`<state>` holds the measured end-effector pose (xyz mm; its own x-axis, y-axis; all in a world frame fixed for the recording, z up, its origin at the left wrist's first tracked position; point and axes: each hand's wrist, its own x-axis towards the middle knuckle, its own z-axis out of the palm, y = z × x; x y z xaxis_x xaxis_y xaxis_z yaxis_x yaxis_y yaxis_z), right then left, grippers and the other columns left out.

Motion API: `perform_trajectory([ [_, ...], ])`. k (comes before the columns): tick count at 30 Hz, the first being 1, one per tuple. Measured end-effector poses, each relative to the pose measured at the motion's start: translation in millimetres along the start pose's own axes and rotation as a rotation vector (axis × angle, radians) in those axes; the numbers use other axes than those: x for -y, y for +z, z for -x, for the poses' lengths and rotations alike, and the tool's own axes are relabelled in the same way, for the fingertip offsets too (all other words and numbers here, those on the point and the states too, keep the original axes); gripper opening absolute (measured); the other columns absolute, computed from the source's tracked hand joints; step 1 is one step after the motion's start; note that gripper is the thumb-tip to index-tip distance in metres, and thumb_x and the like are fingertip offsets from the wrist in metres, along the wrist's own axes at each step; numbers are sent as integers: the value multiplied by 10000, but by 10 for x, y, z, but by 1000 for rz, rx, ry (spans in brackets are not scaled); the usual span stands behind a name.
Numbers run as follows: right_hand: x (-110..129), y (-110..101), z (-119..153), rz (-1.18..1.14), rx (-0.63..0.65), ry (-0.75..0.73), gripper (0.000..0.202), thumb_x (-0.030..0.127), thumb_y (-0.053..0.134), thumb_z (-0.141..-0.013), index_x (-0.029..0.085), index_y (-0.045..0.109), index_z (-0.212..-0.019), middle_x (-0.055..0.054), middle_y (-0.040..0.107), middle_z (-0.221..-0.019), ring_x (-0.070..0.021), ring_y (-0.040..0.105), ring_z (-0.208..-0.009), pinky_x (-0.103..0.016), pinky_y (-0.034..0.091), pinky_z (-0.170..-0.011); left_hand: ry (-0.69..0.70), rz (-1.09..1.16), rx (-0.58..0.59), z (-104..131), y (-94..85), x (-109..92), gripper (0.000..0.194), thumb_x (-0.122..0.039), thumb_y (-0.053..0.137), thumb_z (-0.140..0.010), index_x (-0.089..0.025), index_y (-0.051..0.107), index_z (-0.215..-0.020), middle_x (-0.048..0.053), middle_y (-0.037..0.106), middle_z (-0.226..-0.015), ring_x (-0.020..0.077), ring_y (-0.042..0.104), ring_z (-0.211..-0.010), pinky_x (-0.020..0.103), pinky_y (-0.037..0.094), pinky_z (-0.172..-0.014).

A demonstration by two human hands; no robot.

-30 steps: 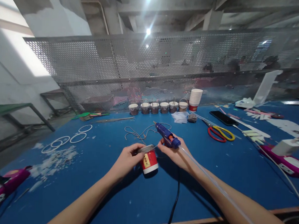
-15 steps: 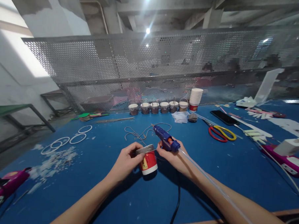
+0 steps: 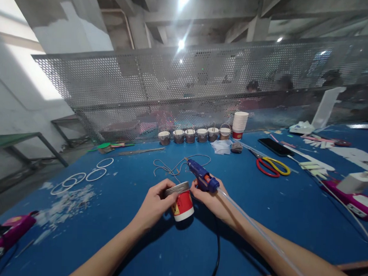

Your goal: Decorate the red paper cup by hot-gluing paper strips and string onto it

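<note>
My left hand [image 3: 154,204] grips a small red and white paper cup [image 3: 183,205] that stands inverted and tilted on the blue table [image 3: 121,233]; a grey band runs around its upper end. My right hand [image 3: 211,197] holds a blue glue gun [image 3: 201,177], nozzle pointing up and away, with a long clear glue stick [image 3: 259,235] trailing back over my forearm. The gun's black cord [image 3: 216,253] runs toward the near table edge. Both hands meet at the cup.
A row of small filled cups [image 3: 190,135] and a stack of paper cups [image 3: 239,124] stand at the back before a perforated metal screen [image 3: 204,86]. Scissors [image 3: 272,166], a phone [image 3: 274,146], loose string [image 3: 170,166], white rings [image 3: 87,173], white scraps [image 3: 65,200] and pink glue guns [image 3: 350,198] lie around.
The view has tipped down slightly. Both hands with cup and glue gun stay together, the gun shifted a little left toward the cup.
</note>
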<state>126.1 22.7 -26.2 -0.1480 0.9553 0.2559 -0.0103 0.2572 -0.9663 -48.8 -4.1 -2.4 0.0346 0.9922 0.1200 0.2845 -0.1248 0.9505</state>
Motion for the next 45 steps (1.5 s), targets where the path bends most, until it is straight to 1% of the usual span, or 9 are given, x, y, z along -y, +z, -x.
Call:
perform_trajectory([
  [6, 81, 15, 16, 16, 1, -12, 88, 246, 610, -674, 210, 545, -721, 31, 537, -661, -128, 477, -582, -267, 422, -582, 36, -51, -1, -4, -20, -17, 113, -287, 604, -650, -178, 623, -675, 0, 575, -648, 152, 503, -634, 264, 402, -601],
  [12, 58, 30, 23, -1, 1, -11, 105, 273, 611, -665, 213, 546, -721, 22, 548, -665, -138, 486, -594, -274, 433, -587, 47, -47, -5, -4, -31, 3, 88, -263, 609, -652, -178, 625, -663, 3, 577, -637, 151, 501, -628, 268, 405, -602],
  [21, 42, 36, 42, -40, 3, 20, 94, 241, 624, -655, 212, 557, -714, 12, 587, -670, -145, 525, -609, -271, 457, -602, 74, -69, 41, 12, -40, -11, 176, -342, 607, -691, -177, 664, -714, 12, 613, -686, 160, 528, -645, 261, 431, -604],
  [27, 48, 42, 45, -51, 15, 15, 107, 252, 638, -658, 213, 552, -708, 14, 590, -663, -145, 538, -608, -273, 463, -615, 83, -103, 42, -2, -41, 7, 167, -333, 638, -650, -181, 676, -706, 26, 642, -697, 172, 552, -656, 255, 440, -586],
  [31, 63, 51, 42, -45, 13, 15, 102, 253, 633, -659, 215, 545, -694, 12, 588, -648, -145, 531, -598, -273, 456, -601, 74, -104, 34, -2, -38, -3, 173, -335, 628, -632, -185, 676, -703, 28, 641, -688, 173, 549, -652, 258, 437, -584],
  [35, 82, 63, 37, -59, 1, 43, 120, 270, 636, -640, 218, 530, -666, 14, 563, -637, -144, 507, -582, -279, 447, -590, 104, -91, 32, 9, -29, -20, 146, -314, 626, -653, -184, 676, -698, 26, 640, -686, 163, 542, -649, 260, 433, -601],
  [39, 77, 62, 28, -77, -9, 65, 129, 292, 624, -643, 213, 523, -656, 23, 540, -635, -139, 492, -577, -284, 440, -605, 139, -121, 82, -3, -25, -5, 133, -293, 619, -683, -174, 678, -672, 19, 619, -647, 160, 533, -639, 270, 426, -623],
  [42, 57, 48, 14, -68, -19, 47, 129, 295, 624, -649, 209, 531, -673, 23, 543, -649, -142, 497, -596, -287, 439, -621, 156, -132, 117, -22, -24, 13, 149, -298, 621, -711, -169, 677, -663, 44, 646, -703, 181, 564, -690, 292, 438, -670],
  [45, 29, 33, -1, -58, -23, 36, 135, 296, 632, -652, 208, 538, -693, 25, 548, -656, -146, 505, -601, -288, 442, -620, 150, -109, 127, -34, -29, 18, 164, -313, 624, -728, -167, 693, -701, 71, 667, -795, 204, 592, -755, 311, 452, -717],
])
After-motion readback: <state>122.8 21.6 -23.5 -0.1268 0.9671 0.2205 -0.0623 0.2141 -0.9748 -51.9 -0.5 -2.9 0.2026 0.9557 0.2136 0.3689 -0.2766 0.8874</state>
